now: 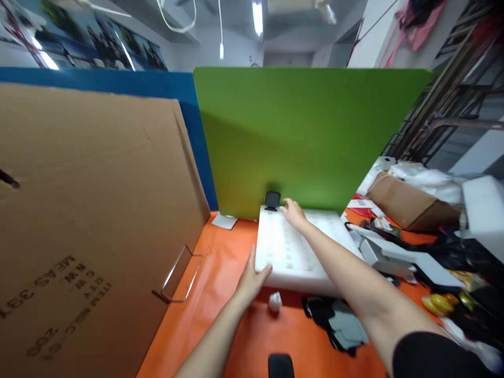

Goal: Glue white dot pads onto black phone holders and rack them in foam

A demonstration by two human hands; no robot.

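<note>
A white foam tray point(283, 247) with rows of small recesses lies against the green panel. On its far left corner stands a small black square piece point(273, 200) on a short foot. My right hand point(293, 211) reaches over the tray, just right of that piece, fingers loosely stretched and apart from it. At the tray's near left corner is my left hand point(252, 275), thumb and fingers spread along the edge. A crumpled white wad point(274, 302) sits in front of the tray. Several flat black and grey pieces point(340, 321) lie near it.
A large cardboard box point(90, 199) fills the left side. Beside it stands a bent wire frame point(179, 278). Green point(307, 131) and blue point(202, 142) panels close off the back. Boxes, bags and loose parts crowd the right. A black object point(280, 366) is at the front edge.
</note>
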